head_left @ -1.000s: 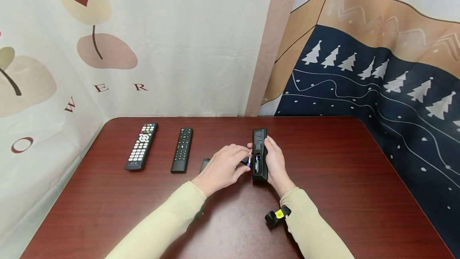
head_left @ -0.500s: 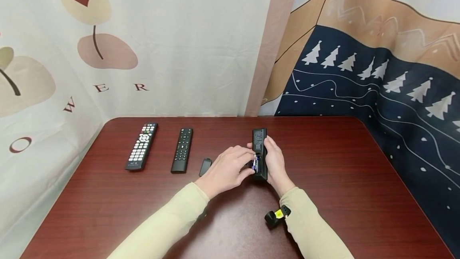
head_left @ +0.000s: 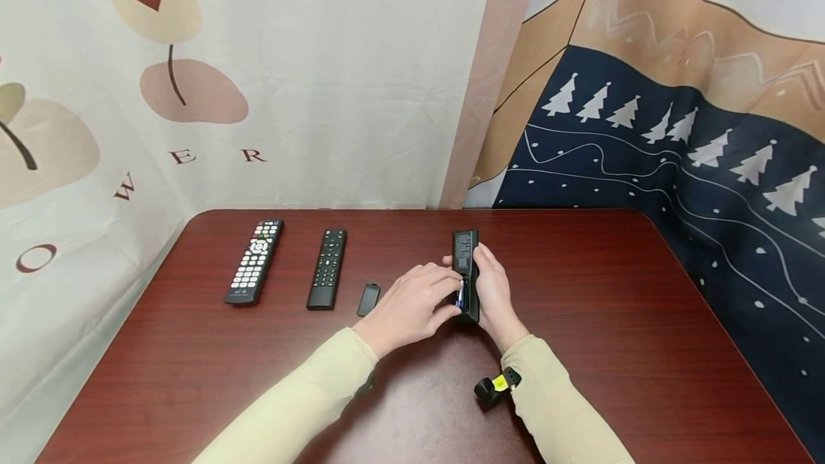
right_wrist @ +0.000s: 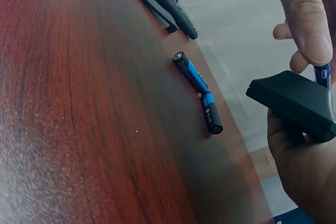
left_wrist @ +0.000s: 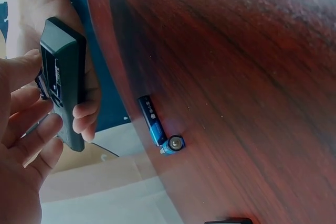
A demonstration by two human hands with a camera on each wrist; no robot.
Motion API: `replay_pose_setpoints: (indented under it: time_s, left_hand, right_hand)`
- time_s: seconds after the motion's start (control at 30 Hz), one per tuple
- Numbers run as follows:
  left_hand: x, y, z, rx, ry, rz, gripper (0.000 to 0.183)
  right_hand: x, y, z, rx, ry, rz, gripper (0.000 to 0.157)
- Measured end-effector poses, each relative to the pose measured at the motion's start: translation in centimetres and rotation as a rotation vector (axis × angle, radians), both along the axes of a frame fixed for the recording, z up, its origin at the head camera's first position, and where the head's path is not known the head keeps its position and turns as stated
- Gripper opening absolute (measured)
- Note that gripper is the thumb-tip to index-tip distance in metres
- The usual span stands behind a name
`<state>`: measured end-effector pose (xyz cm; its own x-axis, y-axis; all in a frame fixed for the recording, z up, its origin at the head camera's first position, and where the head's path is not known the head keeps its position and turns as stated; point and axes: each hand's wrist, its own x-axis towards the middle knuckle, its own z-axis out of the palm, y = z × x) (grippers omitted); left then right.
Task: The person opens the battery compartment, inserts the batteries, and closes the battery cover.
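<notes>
My right hand (head_left: 493,296) holds a black remote control (head_left: 464,250) upright, its back and uncovered battery compartment facing me. Between thumb and fingers, my left hand (head_left: 412,308) pinches a purple-blue battery (right_wrist: 323,76) at that compartment. The same battery (left_wrist: 42,84) stands partly out of the slot in the left wrist view. Fingers hide much of the compartment, so I cannot tell how the battery sits. Two loose blue-and-black batteries (left_wrist: 151,119) lie end to end on the table in both wrist views; my left hand hides them from the head view.
A small black battery cover (head_left: 369,299) lies left of my left hand. Farther left are a slim black remote (head_left: 326,269) and a larger remote with white buttons (head_left: 256,262). The dark red table (head_left: 580,271) ends at printed curtains behind.
My left hand has moved slightly right, bringing the battery from beside the remote to its compartment. More of the battery cover shows now. The right hand and remote have stayed put.
</notes>
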<state>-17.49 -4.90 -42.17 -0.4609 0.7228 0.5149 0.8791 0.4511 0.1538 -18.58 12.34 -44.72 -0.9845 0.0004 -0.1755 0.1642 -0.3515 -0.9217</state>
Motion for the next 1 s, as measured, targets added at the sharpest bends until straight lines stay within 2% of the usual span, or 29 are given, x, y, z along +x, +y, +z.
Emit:
replay_pose_setpoints:
  time_s: [0.37, 0.7, 1.0]
  left_hand:
    - [0.17, 0.42, -0.05, -0.019, 0.004, -0.005, 0.025]
    - [0.24, 0.55, -0.31, -0.015, 0.02, -0.011, 0.028]
    - [0.19, 0.65, -0.48, -0.008, 0.03, -0.016, 0.026]
  right_hand:
    - [0.2, 0.07, 0.07, -0.001, 0.004, 0.002, 0.045]
    - [0.11, 0.07, -0.06, -0.051, 0.011, 0.0, 0.045]
    - [0.15, 0.11, -0.04, -0.036, 0.005, -0.001, 0.045]
